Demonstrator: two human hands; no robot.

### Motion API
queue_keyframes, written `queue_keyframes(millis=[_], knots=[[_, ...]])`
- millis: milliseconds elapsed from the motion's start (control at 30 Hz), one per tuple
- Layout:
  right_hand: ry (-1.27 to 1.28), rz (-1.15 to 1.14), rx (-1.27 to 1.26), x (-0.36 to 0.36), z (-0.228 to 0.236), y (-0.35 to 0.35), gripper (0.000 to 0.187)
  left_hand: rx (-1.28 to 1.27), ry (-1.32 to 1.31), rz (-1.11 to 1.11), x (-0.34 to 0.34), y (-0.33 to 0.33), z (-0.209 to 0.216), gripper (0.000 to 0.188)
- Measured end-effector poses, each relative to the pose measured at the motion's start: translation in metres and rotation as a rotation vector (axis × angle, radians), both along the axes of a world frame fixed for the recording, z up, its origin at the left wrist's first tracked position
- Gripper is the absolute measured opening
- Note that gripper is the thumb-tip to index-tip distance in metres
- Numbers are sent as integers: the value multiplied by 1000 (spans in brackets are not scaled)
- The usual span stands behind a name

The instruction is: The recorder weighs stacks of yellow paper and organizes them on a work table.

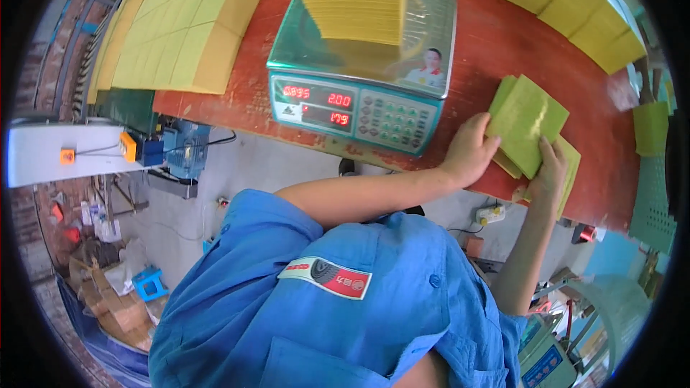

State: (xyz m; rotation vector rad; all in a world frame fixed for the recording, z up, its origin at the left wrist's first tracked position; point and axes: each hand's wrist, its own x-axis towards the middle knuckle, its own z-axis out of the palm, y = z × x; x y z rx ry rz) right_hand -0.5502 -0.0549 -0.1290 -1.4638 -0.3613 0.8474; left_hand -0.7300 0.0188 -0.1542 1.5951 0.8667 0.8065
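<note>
On the right of the red table, a small pile of yellow-green paper sheets (530, 123) lies in uneven, fanned layers. My left hand (468, 149) holds the pile's left edge, thumb and fingers closed against it. At the lower right corner, my right hand (549, 172) grips the sheets, with some of them sticking out beyond it. To the left stands a teal digital scale (359, 109) with red lit digits and a keypad. A tall block of yellow paper (352, 0) rests on its clear-covered top.
Rows of stacked yellow paper (180, 36) fill the table's far left. More paper stacks (568, 11) line the far right. The red table's (316, 139) near edge runs just in front of me. Below stand a blue motor (188, 151) and a blue stool (149, 284).
</note>
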Motion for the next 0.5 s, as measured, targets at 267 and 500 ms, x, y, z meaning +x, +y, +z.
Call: queue_keyframes(millis=[267, 500], knots=[[-145, 41, -75, -7, -5, 4, 31, 88, 69, 17, -2, -7, -8, 58], [-295, 3, -65, -6, -10, 9, 35, 68, 84, -101, -8, 7, 5, 62]])
